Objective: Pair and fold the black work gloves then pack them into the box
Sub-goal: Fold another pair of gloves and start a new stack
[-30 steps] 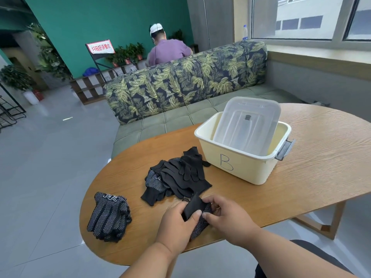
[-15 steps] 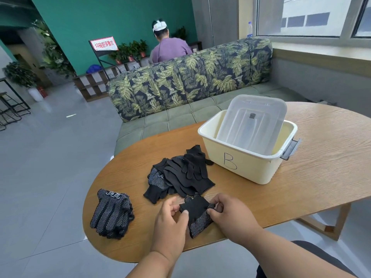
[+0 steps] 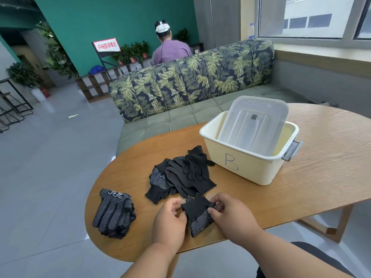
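Two hands being kept low at near table [image 3: 331,173] edge. Folded glove bundle [image 3: 197,214] being pinched on table: left hand [image 3: 169,223] gripping its left edge with curled fingers, right hand [image 3: 230,213] gripping its right edge. Loose glove pile [image 3: 180,175] lying just beyond. Stacked gloves [image 3: 114,212] lying at left. Box [image 3: 249,167], marked B, being occupied only by clear lid [image 3: 253,125], leaned inside.
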`<state>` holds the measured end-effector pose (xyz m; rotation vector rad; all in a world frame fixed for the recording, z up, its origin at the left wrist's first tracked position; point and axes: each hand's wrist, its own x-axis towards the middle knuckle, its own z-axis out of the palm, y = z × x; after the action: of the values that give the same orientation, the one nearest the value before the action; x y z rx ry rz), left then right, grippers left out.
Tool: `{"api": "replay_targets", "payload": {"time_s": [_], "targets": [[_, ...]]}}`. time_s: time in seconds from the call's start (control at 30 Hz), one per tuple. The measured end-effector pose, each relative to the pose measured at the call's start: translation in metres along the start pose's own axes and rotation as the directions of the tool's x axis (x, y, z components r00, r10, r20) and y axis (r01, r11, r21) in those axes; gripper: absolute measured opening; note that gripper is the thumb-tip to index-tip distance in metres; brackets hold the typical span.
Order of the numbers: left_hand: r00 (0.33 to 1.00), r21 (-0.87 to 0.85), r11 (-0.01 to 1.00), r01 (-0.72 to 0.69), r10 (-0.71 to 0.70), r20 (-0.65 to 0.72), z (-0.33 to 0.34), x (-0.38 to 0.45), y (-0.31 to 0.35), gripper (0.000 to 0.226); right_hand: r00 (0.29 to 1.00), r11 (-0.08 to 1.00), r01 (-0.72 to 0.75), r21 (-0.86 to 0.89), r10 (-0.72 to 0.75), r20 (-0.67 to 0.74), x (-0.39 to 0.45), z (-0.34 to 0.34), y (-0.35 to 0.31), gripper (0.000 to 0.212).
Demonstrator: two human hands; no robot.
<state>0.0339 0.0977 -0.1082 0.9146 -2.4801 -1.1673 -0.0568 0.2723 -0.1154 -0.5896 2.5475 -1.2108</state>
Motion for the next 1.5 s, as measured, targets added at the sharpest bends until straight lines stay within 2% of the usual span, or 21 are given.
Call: {"api": "replay_targets", "payload": {"time_s": [0.13, 0.27, 0.47, 0.7, 0.83, 0.9, 0.97, 1.03, 1.07, 1.13, 1.23, 1.3, 1.37, 1.43, 1.5], "targets": [[1.000, -0.062, 0.998, 0.023, -0.023, -0.005, -0.002, 0.001, 0.001, 0.028, 1.000, 1.000, 0.006, -0.005, -0.006, -0.004, 0.001, 0.000, 0.000, 0.026], [0.999, -0.089, 0.996, 0.029, -0.031, -0.017, -0.002, 0.000, 0.005, 0.013, 1.000, 1.000, 0.017, -0.018, -0.017, -0.026, 0.002, 0.004, -0.002, 0.031], [0.999, 0.040, 0.999, 0.008, -0.006, -0.052, 0.004, 0.007, 0.003, 0.014, 0.997, 0.999, 0.038, -0.035, -0.040, -0.063, 0.002, 0.008, -0.006, 0.026], [0.993, 0.079, 0.997, 0.002, 0.007, -0.117, 0.003, 0.009, 0.006, 0.004, 0.995, 0.996, 0.064, -0.068, -0.069, -0.068, 0.002, 0.008, -0.005, 0.014], [0.979, 0.190, 0.977, -0.103, 0.133, -0.153, 0.000, 0.006, 0.005, 0.006, 0.994, 0.990, 0.078, -0.117, -0.086, -0.069, 0.002, 0.009, -0.005, 0.018], [0.954, 0.250, 0.934, -0.255, 0.285, -0.094, -0.004, 0.000, 0.005, 0.014, 0.993, 0.989, 0.086, -0.118, -0.094, -0.064, 0.003, 0.008, -0.004, 0.018], [0.896, 0.334, 0.836, -0.436, 0.436, 0.080, -0.006, -0.008, 0.003, 0.034, 0.993, 0.988, 0.099, -0.116, -0.106, -0.057, 0.002, 0.008, -0.003, 0.016], [0.855, 0.368, 0.773, -0.516, 0.438, 0.280, -0.008, -0.017, -0.001, 0.060, 0.991, 0.985, 0.111, -0.131, -0.119, -0.056, 0.002, 0.010, 0.000, 0.011], [0.846, 0.393, 0.754, -0.526, 0.413, 0.338, -0.010, -0.020, -0.004, 0.069, 0.991, 0.984, 0.116, -0.133, -0.124, -0.056, 0.002, 0.010, 0.001, 0.014], [0.837, 0.422, 0.728, -0.540, 0.410, 0.363, -0.011, -0.021, -0.009, 0.078, 0.990, 0.986, 0.136, -0.099, -0.140, -0.035, 0.002, 0.008, 0.003, 0.026], [0.842, 0.400, 0.744, -0.534, 0.429, 0.326, -0.012, -0.017, -0.009, 0.069, 0.982, 0.979, 0.176, -0.098, -0.168, 0.082, -0.001, 0.002, 0.001, 0.045], [0.847, 0.383, 0.757, -0.529, 0.443, 0.293, -0.010, -0.013, -0.009, 0.058, 0.971, 0.959, 0.210, -0.192, -0.182, 0.152, -0.003, 0.001, 0.001, 0.053], [0.853, 0.358, 0.774, -0.522, 0.461, 0.246, -0.008, -0.009, -0.010, 0.044, 0.971, 0.935, 0.222, -0.277, -0.185, 0.154, -0.004, 0.003, 0.002, 0.057], [0.875, 0.297, 0.823, -0.485, 0.450, 0.182, -0.006, -0.009, -0.007, 0.029, 0.973, 0.928, 0.227, -0.297, -0.202, 0.112, -0.003, 0.005, 0.002, 0.050], [0.912, 0.188, 0.894, -0.408, 0.387, 0.136, -0.005, -0.014, -0.001, 0.019, 0.970, 0.936, 0.242, -0.257, -0.234, 0.059, -0.003, 0.002, 0.001, 0.035]]}}
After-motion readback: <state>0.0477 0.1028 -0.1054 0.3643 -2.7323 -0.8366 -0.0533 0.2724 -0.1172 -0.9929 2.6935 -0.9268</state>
